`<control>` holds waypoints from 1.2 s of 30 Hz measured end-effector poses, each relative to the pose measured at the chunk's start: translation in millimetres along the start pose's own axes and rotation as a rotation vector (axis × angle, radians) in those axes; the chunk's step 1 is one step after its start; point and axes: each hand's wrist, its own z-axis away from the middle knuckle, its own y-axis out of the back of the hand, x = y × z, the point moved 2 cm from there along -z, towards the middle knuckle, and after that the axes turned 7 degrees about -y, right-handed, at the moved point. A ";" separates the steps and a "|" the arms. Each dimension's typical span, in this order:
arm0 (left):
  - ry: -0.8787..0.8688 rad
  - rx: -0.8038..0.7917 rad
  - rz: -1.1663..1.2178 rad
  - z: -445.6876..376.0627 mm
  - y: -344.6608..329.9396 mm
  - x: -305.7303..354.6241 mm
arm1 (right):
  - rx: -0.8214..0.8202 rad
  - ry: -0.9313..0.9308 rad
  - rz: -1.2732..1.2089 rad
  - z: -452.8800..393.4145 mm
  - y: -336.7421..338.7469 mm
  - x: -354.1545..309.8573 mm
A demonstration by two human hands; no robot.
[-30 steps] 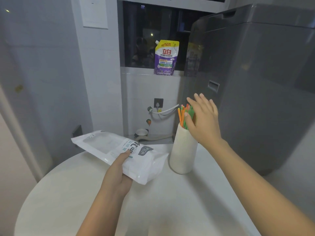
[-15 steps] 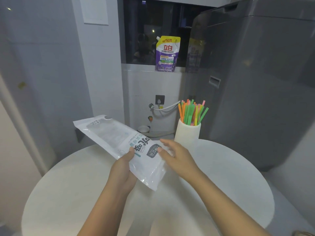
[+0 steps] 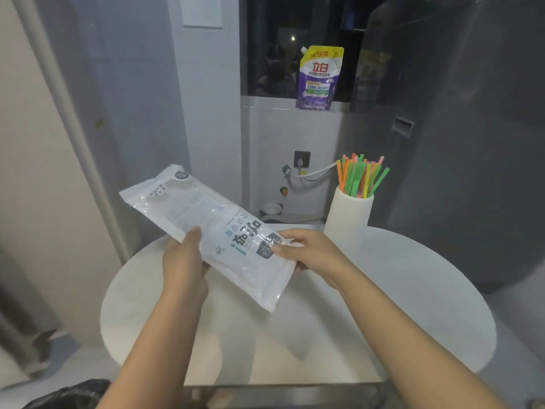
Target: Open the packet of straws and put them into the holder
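Head view: holder full of straws — both hands' fingers grasping the packet.

Right hand left straws in white holder, crossed to packet, now pinches its near right end. Left hand raised packet off round table; packet now held in air between both hands, tilted.
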 end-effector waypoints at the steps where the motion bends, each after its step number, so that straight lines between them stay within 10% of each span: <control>1: 0.000 0.007 0.001 2.4 10.1 5.3 | -0.006 0.008 0.008 1.2 -6.4 -5.0; 18: 0.219 0.628 -0.273 44.2 280.3 9.0 | -0.451 0.078 0.619 30.0 -197.8 -38.5; 27: 0.512 0.530 -0.348 48.7 349.4 -30.7 | -0.606 0.054 0.960 27.7 -287.2 -32.5; 36: 0.445 0.451 -0.338 48.0 328.2 -27.5 | -0.736 0.107 1.106 14.3 -332.9 27.5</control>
